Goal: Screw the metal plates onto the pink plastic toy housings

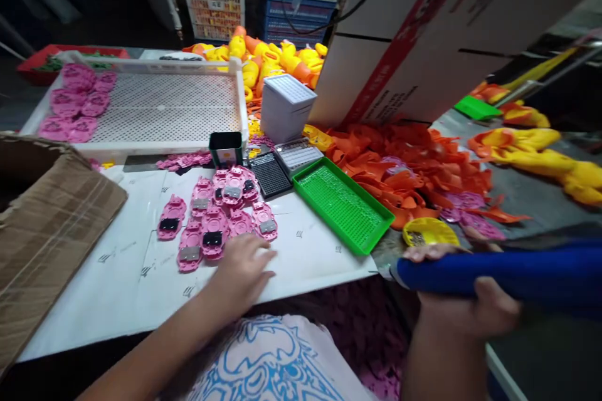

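Note:
My left hand (244, 269) rests palm down at the near edge of several pink plastic casings (215, 225), fingers partly spread. It holds nothing that I can see; whether its fingertips touch the nearest casing, I cannot tell. Some casings carry a black or a grey rectangular piece. My right hand (493, 307) is wrapped round a blue electric screwdriver (475, 269), whose tip points left just beyond the table's front edge. Close behind the screwdriver sits a yellow bowl (430, 232) with small metal bits. Between my hands, further back, lies a green tray (343, 205).
A cardboard box (56, 225) stands at the left. Behind are a white perforated tray (164, 106) with pink parts, a black container (226, 149) and a stack of light grey trays (286, 109). Orange pieces (404, 166) are heaped right of the green tray, below a large carton (423, 31).

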### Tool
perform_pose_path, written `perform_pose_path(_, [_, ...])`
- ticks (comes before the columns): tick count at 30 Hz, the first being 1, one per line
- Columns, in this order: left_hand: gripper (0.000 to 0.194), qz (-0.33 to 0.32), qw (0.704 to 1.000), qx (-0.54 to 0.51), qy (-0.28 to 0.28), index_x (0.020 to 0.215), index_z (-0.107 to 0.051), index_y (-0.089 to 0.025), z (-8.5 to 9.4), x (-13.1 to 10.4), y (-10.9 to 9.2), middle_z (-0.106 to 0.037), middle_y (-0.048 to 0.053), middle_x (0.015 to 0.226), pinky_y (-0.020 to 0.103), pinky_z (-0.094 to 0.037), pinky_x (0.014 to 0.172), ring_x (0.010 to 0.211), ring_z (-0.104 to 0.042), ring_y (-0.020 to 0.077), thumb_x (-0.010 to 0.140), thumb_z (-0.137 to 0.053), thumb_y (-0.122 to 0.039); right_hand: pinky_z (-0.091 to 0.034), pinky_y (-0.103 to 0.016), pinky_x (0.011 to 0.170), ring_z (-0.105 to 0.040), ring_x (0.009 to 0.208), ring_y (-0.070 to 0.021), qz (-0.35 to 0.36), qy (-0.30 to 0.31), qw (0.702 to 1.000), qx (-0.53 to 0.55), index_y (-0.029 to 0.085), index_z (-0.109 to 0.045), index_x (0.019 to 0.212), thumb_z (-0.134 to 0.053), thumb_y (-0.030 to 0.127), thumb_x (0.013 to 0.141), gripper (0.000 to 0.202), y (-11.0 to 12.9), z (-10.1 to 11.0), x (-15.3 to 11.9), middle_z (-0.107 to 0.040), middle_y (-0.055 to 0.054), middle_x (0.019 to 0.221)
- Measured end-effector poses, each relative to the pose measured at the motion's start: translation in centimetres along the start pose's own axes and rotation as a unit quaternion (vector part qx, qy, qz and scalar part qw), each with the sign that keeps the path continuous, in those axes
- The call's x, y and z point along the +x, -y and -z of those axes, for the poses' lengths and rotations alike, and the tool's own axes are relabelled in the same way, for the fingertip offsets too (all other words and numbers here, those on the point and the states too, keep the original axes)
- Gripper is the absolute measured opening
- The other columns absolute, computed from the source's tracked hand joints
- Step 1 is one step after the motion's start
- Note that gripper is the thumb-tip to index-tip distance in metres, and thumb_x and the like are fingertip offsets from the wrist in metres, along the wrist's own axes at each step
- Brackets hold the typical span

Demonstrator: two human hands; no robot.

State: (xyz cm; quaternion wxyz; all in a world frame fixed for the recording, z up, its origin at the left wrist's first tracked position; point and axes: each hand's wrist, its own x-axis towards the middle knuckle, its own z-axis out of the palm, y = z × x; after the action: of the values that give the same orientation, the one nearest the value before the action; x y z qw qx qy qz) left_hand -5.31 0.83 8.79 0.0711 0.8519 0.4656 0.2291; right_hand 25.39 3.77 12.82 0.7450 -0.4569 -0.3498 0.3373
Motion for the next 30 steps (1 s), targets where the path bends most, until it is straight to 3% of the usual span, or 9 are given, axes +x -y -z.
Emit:
perform_pose_path(3, [0.031, 0.088, 0.992, 0.081, -0.044, 0.120, -0.064, -0.025, 2.3, -2.9, 4.6, -0.062, 0.012, 0.122, 0.051, -0.041, 0.091, 0.111, -0.053, 0.0331, 0.092, -0.052, -0.034, -0.049, -0.033, 0.050, -0.057, 0.049, -0.0157, 0.023, 0.001, 0.999, 0.032, 0.022, -0.061, 0.080, -0.064, 0.040, 0.058, 0.029, -0.4, -1.4, 1.7, -0.062, 0.002, 0.057])
perform_pose_path(6, [0.039, 0.110, 0.987, 0.102, -0.053, 0.124, -0.063, -0.026, 2.4, -4.9, 8.0, -0.062, 0.011, 0.127, 0.053, -0.040, 0.097, 0.114, -0.053, 0.0346, 0.092, -0.051, -0.045, -0.050, -0.031, 0.049, -0.058, 0.047, -0.0149, 0.019, -0.003, 0.999, 0.048, 0.021, -0.059, 0.080, -0.065, 0.040, 0.059, 0.029, -1.2, -2.9, 4.1, -0.062, 0.003, 0.057])
perform_pose_path(9, [0.040, 0.092, 0.991, 0.085, -0.049, 0.125, -0.062, -0.026, 1.4, -5.5, 9.6, -0.067, 0.008, 0.122, 0.051, -0.043, 0.095, 0.109, -0.057, 0.0323, 0.092, -0.052, -0.045, -0.051, -0.030, 0.048, -0.059, 0.046, -0.0145, 0.013, -0.009, 0.998, 0.060, 0.021, -0.057, 0.079, -0.065, 0.041, 0.058, 0.030, -2.2, -4.1, 6.6, -0.062, 0.004, 0.055])
perform_pose_path(12, [0.036, 0.102, 0.989, 0.091, -0.056, 0.123, -0.063, -0.029, 1.2, -5.1, 9.9, -0.070, 0.006, 0.115, 0.049, -0.045, 0.089, 0.102, -0.059, 0.0309, 0.092, -0.051, -0.044, -0.051, -0.028, 0.046, -0.059, 0.043, -0.0138, 0.026, -0.008, 0.998, 0.049, 0.020, -0.054, 0.073, -0.065, 0.039, 0.060, 0.026, -3.5, -5.1, 8.9, -0.061, 0.004, 0.053])
perform_pose_path(17, [0.035, 0.062, 0.991, 0.094, -0.070, 0.125, -0.060, -0.029, 3.3, -4.0, 8.3, -0.069, 0.007, 0.111, 0.047, -0.045, 0.088, 0.101, -0.059, 0.0306, 0.093, -0.052, -0.040, -0.051, -0.025, 0.045, -0.058, 0.043, -0.0116, 0.026, 0.007, 0.999, 0.044, 0.019, -0.050, 0.062, -0.066, 0.036, 0.061, 0.024, -6.0, -6.2, 11.8, -0.060, 0.003, 0.053])
perform_pose_path(21, [0.039, 0.043, 0.996, 0.028, -0.077, 0.130, -0.056, -0.028, 3.5, -1.7, 4.5, -0.067, 0.007, 0.112, 0.048, -0.042, 0.095, 0.106, -0.057, 0.0300, 0.091, -0.056, -0.031, -0.052, -0.026, 0.045, -0.059, 0.041, -0.0122, 0.007, 0.028, 0.999, 0.046, 0.019, -0.053, 0.061, -0.065, 0.035, 0.062, 0.020, -7.7, -6.6, 13.2, -0.061, 0.003, 0.052])
perform_pose_path(25, [0.039, -0.011, 0.999, -0.048, -0.012, 0.126, -0.058, -0.023, 0.5, 2.1, 0.7, -0.067, 0.007, 0.117, 0.042, -0.044, 0.096, 0.114, -0.054, 0.0274, 0.087, -0.057, -0.020, -0.052, -0.026, 0.045, -0.058, 0.041, -0.0117, -0.013, 0.056, 0.997, 0.041, 0.018, -0.053, 0.057, -0.065, 0.036, 0.063, 0.022, -8.6, -6.7, 13.8, -0.061, 0.002, 0.052])
perform_pose_path(30, [0.041, -0.045, 0.991, -0.123, 0.022, 0.121, -0.059, -0.019, -3.8, 5.3, -1.0, -0.068, 0.009, 0.115, 0.045, -0.048, 0.093, 0.113, -0.054, 0.0284, 0.082, -0.050, -0.012, -0.052, -0.027, 0.046, -0.058, 0.041, -0.0116, -0.031, 0.095, 0.994, 0.034, 0.019, -0.054, 0.059, -0.066, 0.039, 0.065, 0.025, -8.9, -6.2, 14.3, -0.061, 0.003, 0.055])
